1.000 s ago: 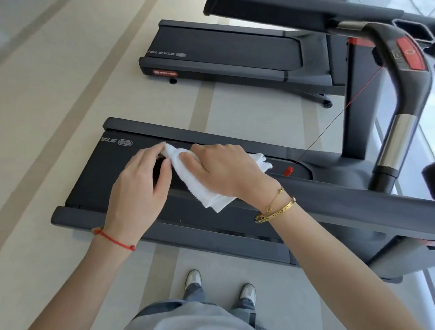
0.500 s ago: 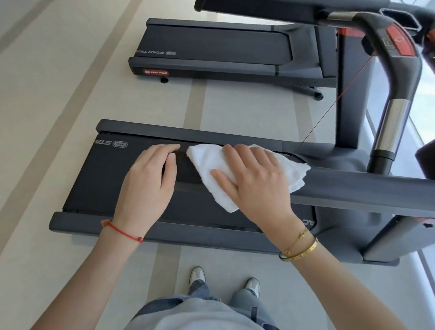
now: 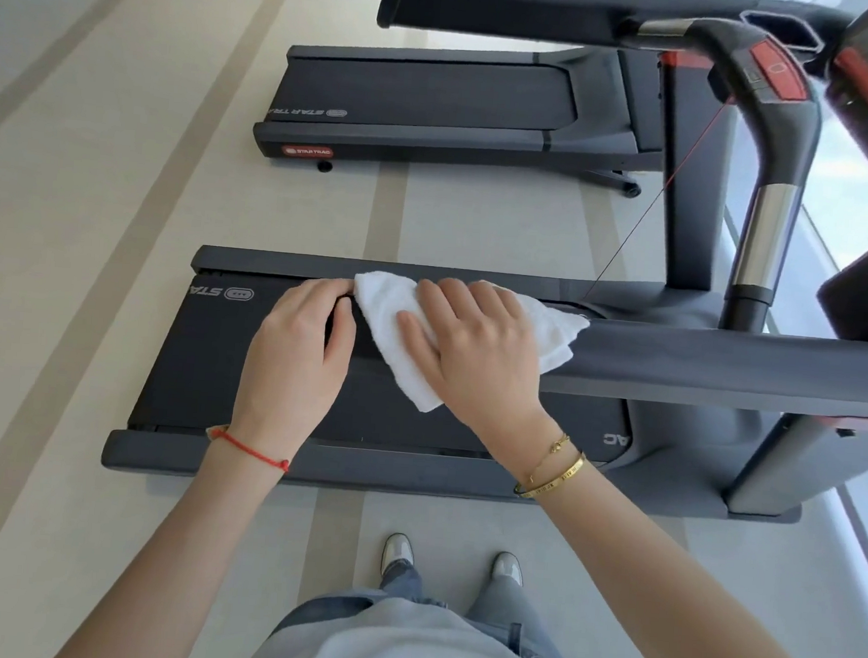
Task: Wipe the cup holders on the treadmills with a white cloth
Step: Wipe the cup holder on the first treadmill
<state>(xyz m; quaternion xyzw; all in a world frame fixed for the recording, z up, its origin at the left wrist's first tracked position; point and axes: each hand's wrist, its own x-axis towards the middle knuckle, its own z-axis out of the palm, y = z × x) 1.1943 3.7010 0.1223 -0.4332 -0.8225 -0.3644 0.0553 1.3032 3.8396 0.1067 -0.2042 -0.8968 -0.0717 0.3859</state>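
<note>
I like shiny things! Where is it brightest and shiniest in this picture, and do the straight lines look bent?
Head view: brightest along the right edge, a washed-out window strip; the silver handlebar sleeve gleams; the floor stripes splay outward from wide-angle distortion; the white cloth stays sharp under the right hand.

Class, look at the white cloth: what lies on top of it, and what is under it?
The right hand lies flat on the white cloth; the left hand pinches its left corner. Below appears the treadmill belt. Whatever the cloth covers cannot be seen.
</note>
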